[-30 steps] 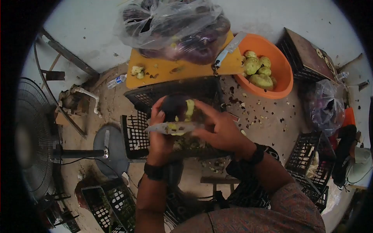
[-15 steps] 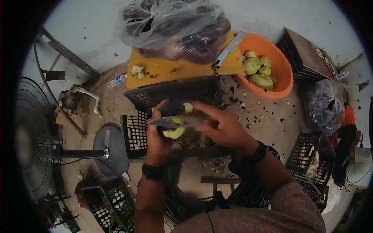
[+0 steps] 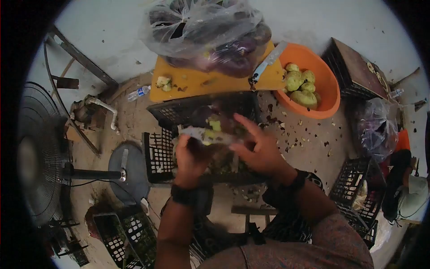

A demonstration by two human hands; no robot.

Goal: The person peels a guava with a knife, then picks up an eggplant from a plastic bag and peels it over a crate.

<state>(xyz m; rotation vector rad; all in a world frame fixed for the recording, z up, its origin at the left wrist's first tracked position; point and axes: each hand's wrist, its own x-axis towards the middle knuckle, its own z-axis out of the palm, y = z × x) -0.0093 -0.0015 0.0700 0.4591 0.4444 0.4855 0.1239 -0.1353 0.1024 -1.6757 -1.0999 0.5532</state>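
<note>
My left hand [image 3: 191, 158] is wrapped round a dark purple eggplant [image 3: 207, 115], which is blurred and has pale peeled patches. My right hand [image 3: 262, 151] grips a knife; its blade [image 3: 195, 132] lies across the near side of the eggplant, pointing left. The knife's handle is mostly hidden by the fingers, and the right index finger stretches forward. Both hands are above a black plastic crate [image 3: 156, 159] with scraps and peelings in it.
Ahead, a yellow board [image 3: 188, 89] bears a clear bag of eggplants [image 3: 233, 56] and a second knife [image 3: 268, 60]. Pale green peeled vegetables [image 3: 294, 81] sit in an orange basin [image 3: 329, 96]. A standing fan [image 3: 40, 157] is at left; more crates [image 3: 354, 179] stand at right.
The left hand has turned and come slightly nearer the right, and the eggplant has tilted with it. The knife blade has moved a little up across it. The camera view has shifted slightly.
</note>
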